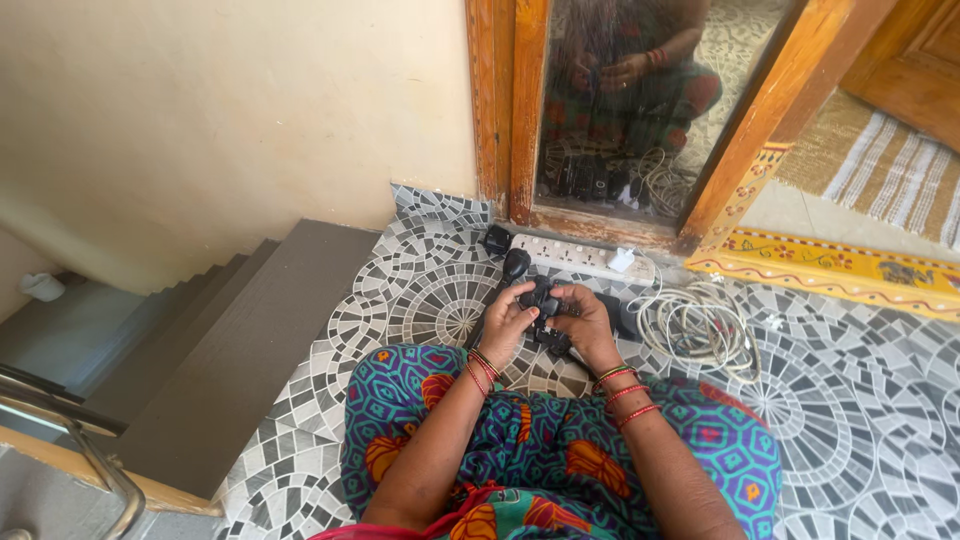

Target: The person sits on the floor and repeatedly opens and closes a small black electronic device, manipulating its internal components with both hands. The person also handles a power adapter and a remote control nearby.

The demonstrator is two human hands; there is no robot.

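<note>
Both hands, left grip [508, 322] and right grip [588, 322], pinched a small black plug [545, 300]; it could've slipped onto the white power strip [572, 256] just beyond them.

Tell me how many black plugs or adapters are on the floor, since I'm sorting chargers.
2 that I can make out: one black plug at the white power strip's left end, another just below it. Others may hide behind the hands.

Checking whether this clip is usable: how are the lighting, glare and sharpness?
Head view: even daylight, soft shadows; the glass door panel shows a dim reflection, no harsh glare; both hands, left and right, holding the black device, look reasonably sharp; straight edges bow slightly near the frame borders.
</note>
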